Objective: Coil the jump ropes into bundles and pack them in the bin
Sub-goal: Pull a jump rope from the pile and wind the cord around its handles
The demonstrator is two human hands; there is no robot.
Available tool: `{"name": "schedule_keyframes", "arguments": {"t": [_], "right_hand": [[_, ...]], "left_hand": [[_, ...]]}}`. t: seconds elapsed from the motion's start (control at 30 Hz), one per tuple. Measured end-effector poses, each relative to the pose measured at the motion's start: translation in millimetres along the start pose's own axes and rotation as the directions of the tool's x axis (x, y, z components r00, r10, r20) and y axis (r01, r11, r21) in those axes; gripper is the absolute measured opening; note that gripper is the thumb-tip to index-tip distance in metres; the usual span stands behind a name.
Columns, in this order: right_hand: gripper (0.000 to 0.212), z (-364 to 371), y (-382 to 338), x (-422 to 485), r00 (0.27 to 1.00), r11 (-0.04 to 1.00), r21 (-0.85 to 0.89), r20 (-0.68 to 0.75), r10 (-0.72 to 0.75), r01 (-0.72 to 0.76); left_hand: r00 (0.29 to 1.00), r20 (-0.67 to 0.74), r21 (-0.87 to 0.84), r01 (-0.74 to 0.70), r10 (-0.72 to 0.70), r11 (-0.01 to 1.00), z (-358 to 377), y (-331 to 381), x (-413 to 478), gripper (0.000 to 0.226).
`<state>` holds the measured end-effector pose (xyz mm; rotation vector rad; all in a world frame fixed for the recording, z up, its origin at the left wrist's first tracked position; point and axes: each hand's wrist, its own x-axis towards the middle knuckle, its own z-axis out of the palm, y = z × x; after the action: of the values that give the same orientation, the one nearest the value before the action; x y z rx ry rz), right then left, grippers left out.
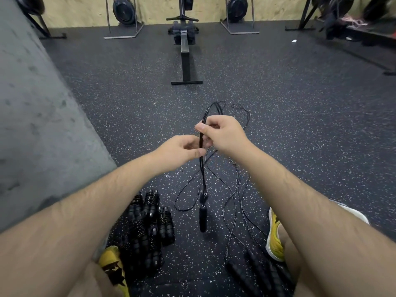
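- At the bottom edge, two bare forearms reach up the frame. A yellow shoe (pixel 275 234) sits at the lower right and another at the lower left.
- At the lower left, beside that shoe, a pile of coiled bundles (pixel 147 224) lies on the speckled rubber floor (pixel 300 125). These are black ropes wound tight around their handles, so this part of the job looks done.
- At the lower right, a few loose ropes (pixel 257 269) lie uncoiled, with thin cords trailing up toward the centre. These are probably still to do.
- At the centre, a black jump rope (pixel 203 217) hangs upright in the air, its handles dangling low and its cord folded into a long hank.
- The left hand (pixel 182 150) pinches the hank between thumb and fingers.
- The right hand (pixel 222 133) touches the left and sits just above it, fingers curled and pinching the same cords. The top loop pokes out above it. This rope seems to be partway through coiling.
- No bin is in view, so packing cannot be judged.
- At the top centre, a rowing machine (pixel 185 50) stands before a plywood wall.
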<state>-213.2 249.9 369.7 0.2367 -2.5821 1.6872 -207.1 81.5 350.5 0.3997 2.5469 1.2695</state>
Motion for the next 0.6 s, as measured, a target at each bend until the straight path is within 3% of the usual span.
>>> {"name": "schedule_keyframes", "arguments": {"t": [0.17, 0.27, 0.33, 0.5, 0.6], "right_hand": [[0.018, -7.5, 2.8, -1.4, 0.997, 0.991, 0.108, 0.038, 0.071, -0.075], [0.016, -6.1, 11.7, -10.2, 0.972, 0.980, -0.170, 0.194, 0.133, -0.100], [0.014, 3.6, 18.0, -17.6, 0.957, 0.962, -0.261, 0.250, 0.150, -0.083], [0.014, 13.8, 11.3, -18.8, 0.983, 0.974, -0.223, 0.168, 0.076, -0.038], [0.014, 9.8, 2.3, -17.2, 0.995, 0.988, -0.156, 0.100, -0.001, 0.017]], "left_hand": [[0.971, -0.229, -0.010, -0.075, 0.071, 0.997, -4.1, 5.6, 8.6, 0.009], [0.946, -0.302, -0.059, -0.142, 0.118, 0.988, -9.4, 18.2, 10.4, 0.014], [0.936, -0.329, -0.106, -0.172, 0.128, 0.979, -10.5, 24.1, 10.0, 0.012], [0.916, -0.376, -0.173, -0.218, 0.140, 0.960, -16.3, 24.2, 8.4, 0.015], [0.947, -0.295, -0.159, -0.183, 0.130, 0.970, -18.5, 14.1, 3.8, 0.020]]}}
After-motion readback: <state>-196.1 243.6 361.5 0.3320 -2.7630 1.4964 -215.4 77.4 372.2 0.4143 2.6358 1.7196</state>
